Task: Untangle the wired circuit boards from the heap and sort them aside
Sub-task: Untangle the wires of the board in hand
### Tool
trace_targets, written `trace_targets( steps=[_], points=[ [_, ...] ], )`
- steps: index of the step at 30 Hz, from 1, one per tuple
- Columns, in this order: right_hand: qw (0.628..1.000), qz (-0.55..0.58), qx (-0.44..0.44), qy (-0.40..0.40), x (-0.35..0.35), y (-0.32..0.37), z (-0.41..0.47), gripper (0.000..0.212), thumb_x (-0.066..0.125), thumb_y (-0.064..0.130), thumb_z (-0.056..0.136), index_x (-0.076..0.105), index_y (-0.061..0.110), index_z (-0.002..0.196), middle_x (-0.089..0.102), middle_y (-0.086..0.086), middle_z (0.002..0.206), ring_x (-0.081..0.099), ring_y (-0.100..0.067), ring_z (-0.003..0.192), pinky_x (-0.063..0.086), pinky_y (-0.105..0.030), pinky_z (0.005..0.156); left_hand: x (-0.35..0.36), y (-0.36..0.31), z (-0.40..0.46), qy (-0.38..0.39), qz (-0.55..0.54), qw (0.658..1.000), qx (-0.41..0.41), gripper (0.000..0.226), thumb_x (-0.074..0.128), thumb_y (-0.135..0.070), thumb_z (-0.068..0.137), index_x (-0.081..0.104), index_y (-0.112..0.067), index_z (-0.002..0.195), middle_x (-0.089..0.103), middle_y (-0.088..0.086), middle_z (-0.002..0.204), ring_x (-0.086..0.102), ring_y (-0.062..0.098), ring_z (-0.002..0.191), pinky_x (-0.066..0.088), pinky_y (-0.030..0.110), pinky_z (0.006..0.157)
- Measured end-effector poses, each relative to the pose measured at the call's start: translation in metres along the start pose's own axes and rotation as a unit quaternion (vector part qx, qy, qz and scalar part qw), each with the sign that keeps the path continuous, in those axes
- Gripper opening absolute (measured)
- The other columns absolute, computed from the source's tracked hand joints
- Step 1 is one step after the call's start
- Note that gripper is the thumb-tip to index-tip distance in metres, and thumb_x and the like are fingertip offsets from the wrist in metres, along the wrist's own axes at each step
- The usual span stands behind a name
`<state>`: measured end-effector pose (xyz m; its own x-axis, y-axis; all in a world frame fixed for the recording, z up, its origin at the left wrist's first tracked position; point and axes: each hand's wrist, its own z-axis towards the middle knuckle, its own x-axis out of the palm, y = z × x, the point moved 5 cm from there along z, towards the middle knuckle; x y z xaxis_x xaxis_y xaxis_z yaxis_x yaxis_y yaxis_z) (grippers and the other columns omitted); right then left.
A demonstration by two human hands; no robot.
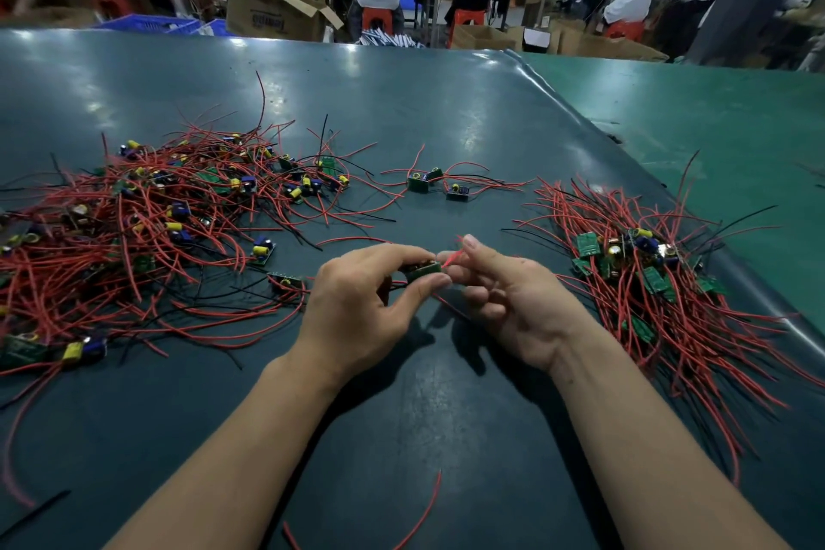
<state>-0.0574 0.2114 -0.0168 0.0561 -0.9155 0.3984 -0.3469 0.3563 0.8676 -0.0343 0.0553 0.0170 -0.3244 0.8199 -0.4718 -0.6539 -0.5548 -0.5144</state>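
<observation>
A big tangled heap of wired circuit boards [147, 219] with red and black leads covers the table's left side. A sorted pile of boards [647, 272] lies on the right, its wires fanned out. My left hand [361, 304] pinches a small green circuit board [424, 270] between thumb and fingers just above the table, in the middle. Right beside it, my right hand [504, 295] pinches one of that board's red wires [451, 257] between thumb and forefinger. Two or three loose boards [439, 187] lie apart further back.
The dark green table mat [424, 112] ends at a raised edge on the right, beside a lighter green surface [714, 103]. A stray red wire [424, 509] lies near the front. Beyond the table, people sit on red stools among cardboard boxes [272, 13].
</observation>
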Motion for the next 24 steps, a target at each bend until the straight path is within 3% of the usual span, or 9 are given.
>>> trace_targets(
  steps=[7,10,12,16,21,24],
  points=[
    [0.998,-0.022,-0.061,0.019,0.006,0.002,-0.001,0.026,0.071,0.019,0.07,0.07,0.001,0.089,0.054,0.0,0.058,0.038,-0.003,0.039,0.024,-0.012,0.031,0.003,-0.001,0.0,0.029,0.002,1.0,0.009,0.023,0.079,-0.028,0.079,0.076,-0.01,0.094,0.074,-0.004,0.086,0.048,-0.017,0.068,0.041,0.007,0.068],
    [0.992,-0.037,-0.111,-0.036,0.006,0.005,-0.002,0.006,0.075,0.014,0.073,0.072,0.009,0.072,0.057,0.0,0.055,0.036,-0.004,0.039,0.025,-0.014,0.034,0.002,0.001,0.002,0.019,0.001,1.0,-0.002,0.021,0.081,-0.026,0.079,0.076,-0.01,0.091,0.073,-0.004,0.083,0.048,-0.018,0.065,0.04,0.007,0.066],
    [0.985,-0.04,-0.147,-0.081,0.003,0.006,-0.001,0.014,0.075,0.009,0.08,0.071,0.011,0.066,0.059,-0.001,0.055,0.036,-0.006,0.039,0.025,-0.014,0.036,0.002,0.002,0.002,0.013,-0.001,1.0,-0.013,0.02,0.081,-0.026,0.079,0.075,-0.01,0.089,0.073,-0.005,0.082,0.05,-0.011,0.062,0.043,0.011,0.063],
    [0.963,0.026,-0.202,-0.176,-0.011,0.015,0.0,0.014,0.072,0.007,0.084,0.068,0.008,0.071,0.06,0.0,0.053,0.034,-0.005,0.035,0.025,-0.016,0.033,0.001,0.001,0.002,0.009,-0.007,1.0,-0.014,0.018,0.079,-0.028,0.08,0.075,-0.012,0.087,0.073,-0.007,0.081,0.053,0.001,0.058,0.05,0.025,0.058],
    [0.911,0.023,-0.279,-0.304,-0.034,0.024,-0.005,0.016,0.073,0.01,0.086,0.069,0.013,0.071,0.061,0.002,0.055,0.035,-0.005,0.037,0.03,-0.019,0.039,-0.002,0.003,0.005,0.006,0.007,1.0,-0.006,0.017,0.078,-0.028,0.08,0.076,-0.013,0.088,0.072,-0.008,0.081,0.048,-0.014,0.062,0.047,0.02,0.059],
    [0.877,-0.015,-0.318,-0.359,-0.039,0.028,-0.01,0.017,0.073,0.013,0.086,0.07,0.02,0.071,0.063,0.007,0.06,0.047,-0.003,0.047,0.039,-0.021,0.051,-0.002,0.003,0.004,0.009,0.008,1.0,-0.004,0.018,0.077,-0.03,0.081,0.075,-0.013,0.088,0.072,-0.007,0.081,0.047,-0.007,0.06,0.049,0.024,0.059]
  ],
)
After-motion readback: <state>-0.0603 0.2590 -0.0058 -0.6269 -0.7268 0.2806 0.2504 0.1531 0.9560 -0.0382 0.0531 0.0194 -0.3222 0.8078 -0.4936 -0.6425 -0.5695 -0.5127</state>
